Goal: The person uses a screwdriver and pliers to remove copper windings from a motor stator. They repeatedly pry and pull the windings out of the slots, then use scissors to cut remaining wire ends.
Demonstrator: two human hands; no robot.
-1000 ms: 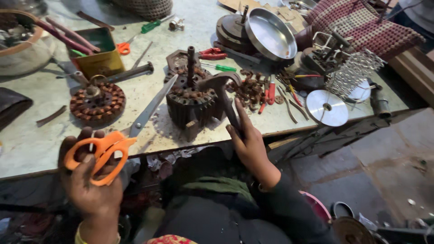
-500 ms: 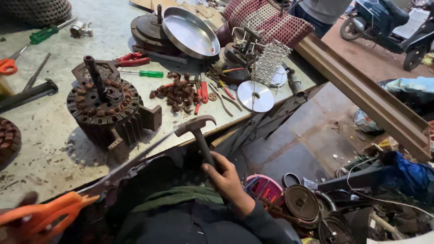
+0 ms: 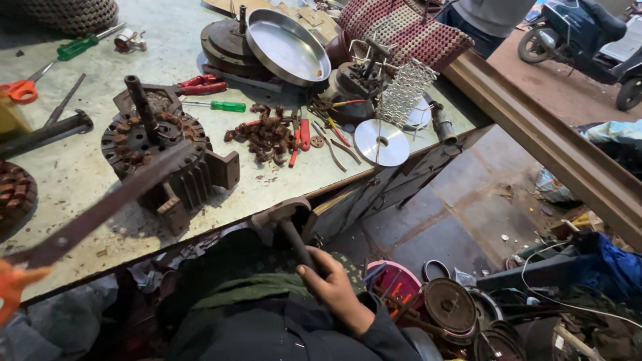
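Observation:
My right hand [image 3: 336, 291] grips the wooden handle of a hammer [image 3: 284, 217], whose steel head rests just below the workbench's front edge [image 3: 348, 184], over my lap. Large scissors [image 3: 100, 208] with an orange handle are blurred in the air and reach across the bench towards a dark motor stator [image 3: 170, 167] with copper windings and an upright shaft. The scissors' handle sits at the frame's left edge, and my left hand is outside the frame.
On the bench lie a pile of copper scraps [image 3: 267, 132], red pliers [image 3: 200, 85], green screwdrivers [image 3: 226, 105], a metal pan [image 3: 287, 47], a shiny disc [image 3: 381, 142] and wire mesh [image 3: 404, 90]. A pink bucket [image 3: 396, 279] and round metal parts [image 3: 455, 307] crowd the floor. A scooter [image 3: 582, 37] stands beyond.
The view swung right and down. My right hand brought the hammer off the stator down below the bench edge. My left hand with the orange scissors slid out at the left.

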